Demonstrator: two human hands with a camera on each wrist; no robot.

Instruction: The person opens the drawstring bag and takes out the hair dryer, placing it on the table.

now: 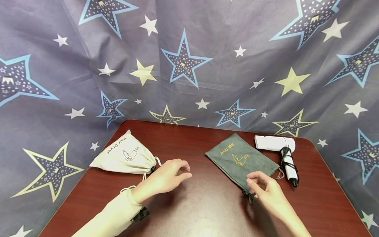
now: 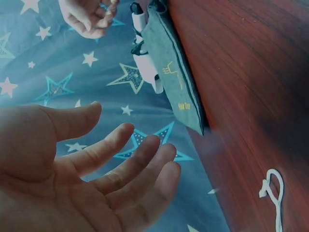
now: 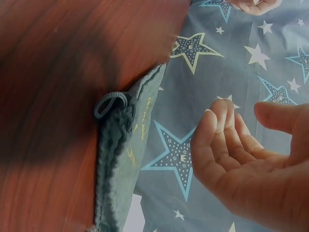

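In the head view a cream drawstring bag (image 1: 121, 154), printed "Hair Dryer", lies plump on the left of the table. My left hand (image 1: 167, 176) hovers just right of its cord, holding nothing; in the left wrist view its fingers (image 2: 140, 154) are loosely bent. A flat dark green drawstring bag (image 1: 241, 158) with the same print in gold lies right of centre. Over its near corner hangs my right hand (image 1: 266, 192), with nothing in its relaxed fingers (image 3: 224, 130). The green bag's cord loop (image 3: 111, 104) sticks out beside it.
A white hair dryer (image 1: 273, 144) lies at the back right, its black cord (image 1: 285, 156) wound round the handle. The dark red table (image 1: 177, 141) ends at a star-patterned cloth (image 1: 207, 82) behind. A white cord loop (image 2: 274, 186) lies near my left hand.
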